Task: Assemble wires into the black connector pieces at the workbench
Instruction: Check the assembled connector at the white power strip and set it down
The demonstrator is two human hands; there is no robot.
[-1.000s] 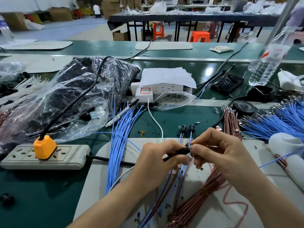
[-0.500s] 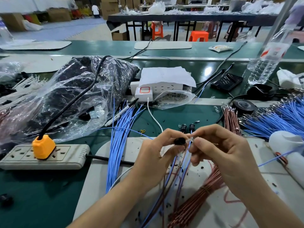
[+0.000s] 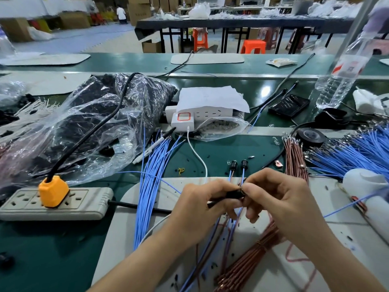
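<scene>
Clear plastic bag (image 3: 126, 135) holds black pieces (image 3: 94, 106).

Wires (image 3: 248, 268) lie on the mat (image 3: 328, 199), a power strip (image 3: 88, 204) left of it, a plastic bag (image 3: 88, 127) behind the strip.

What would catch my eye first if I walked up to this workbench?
Front and centre, the left hand grips a black connector piece while the right hand pinches its end. To the left, a bright orange plug sits in a grey power strip, and a bundle of blue wires lies between it and the hands.
</scene>
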